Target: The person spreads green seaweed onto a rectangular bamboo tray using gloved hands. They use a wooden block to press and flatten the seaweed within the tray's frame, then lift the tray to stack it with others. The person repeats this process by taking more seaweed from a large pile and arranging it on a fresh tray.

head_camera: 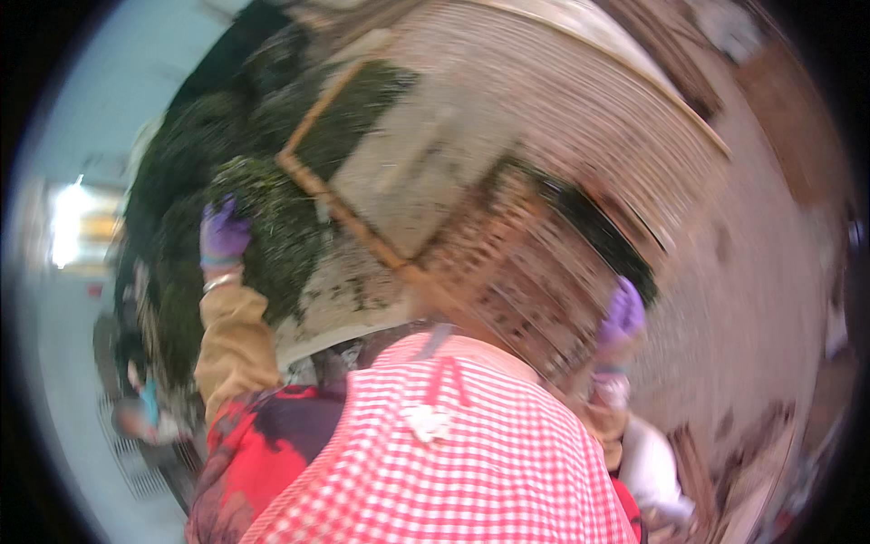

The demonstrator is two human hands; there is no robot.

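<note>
My left hand point(224, 234), in a purple glove, reaches into a heap of dark green leafy plant material point(272, 224) at the left. Its fingertips are partly lost among the leaves, and blur hides whether they hold any. My right hand point(622, 316), also in a purple glove, is at the right end of a wooden slatted rack point(530, 292). A dark green strip of plant material point(601, 234) ends right beside its fingers. Whether that hand grips the rack's edge or the greens is unclear.
A wooden bar point(346, 217) runs diagonally between heap and rack. Beyond it lie a pale flat board point(421, 163) and a large slatted panel point(544, 88). Brown floor point(734, 272) extends to the right. At far left is another person point(146, 415); a bright light point(66, 224) shines there.
</note>
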